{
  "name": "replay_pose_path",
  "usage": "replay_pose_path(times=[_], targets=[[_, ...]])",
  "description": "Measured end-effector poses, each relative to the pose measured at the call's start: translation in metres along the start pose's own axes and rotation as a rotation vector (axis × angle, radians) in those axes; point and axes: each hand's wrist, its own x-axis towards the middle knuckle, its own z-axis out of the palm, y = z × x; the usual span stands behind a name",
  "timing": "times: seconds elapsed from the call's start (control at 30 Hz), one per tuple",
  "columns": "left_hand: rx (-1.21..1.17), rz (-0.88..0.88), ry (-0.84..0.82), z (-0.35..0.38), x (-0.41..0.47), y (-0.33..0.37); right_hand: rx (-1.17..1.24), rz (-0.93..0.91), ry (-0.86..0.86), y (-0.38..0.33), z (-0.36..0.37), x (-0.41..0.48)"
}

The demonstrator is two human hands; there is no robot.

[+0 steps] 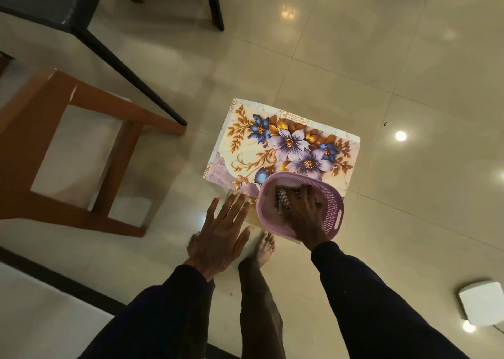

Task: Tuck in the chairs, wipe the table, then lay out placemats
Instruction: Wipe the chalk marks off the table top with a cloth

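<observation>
Your right hand (304, 211) is down inside the lilac basket (331, 208), fingers curled over a dark-and-pale patterned bundle (282, 199); whether it is the wiping cloth or something else, you cannot tell from here. Your left hand (222, 232) hovers just beside the basket, fingers spread wide and holding nothing. The basket sits on the near corner of a low counter (272, 146) and overhangs its edge towards you, so rest that free hand on the rim before you lift, or the light plastic will likely tip or slide. Gather the whole bundle in one grip so no loose end catches in the perforated wall. The basket is oval, thin-walled, with a slot handle. The counter top is glossy, printed with purple and blue flowers and gold leaves. The floor (381, 72) is polished pale tile, probably slippery underfoot. The wooden chair (81, 129) stands to your left, beside the black leg of the glass table (41, 1)
</observation>
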Motion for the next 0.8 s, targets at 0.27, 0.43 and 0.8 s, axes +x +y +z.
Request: replay_pose_path(times=[0.27, 0.43, 0.8], targets=[[0.062, -0.015, 0.011, -0.020, -0.018, -0.002, 0.075, -0.002, 0.047, 0.008, -0.028, 0.003], [0.053, 0.036, 0.051, -0.067, -0.023, 0.004, 0.167, -0.014, 0.147, 0.006, -0.060, -0.058], [0.000, 0.170, 0.267, -0.191, -0.022, 0.039, 0.327, 0.111, 0.363, 0.016, -0.190, -0.202]])
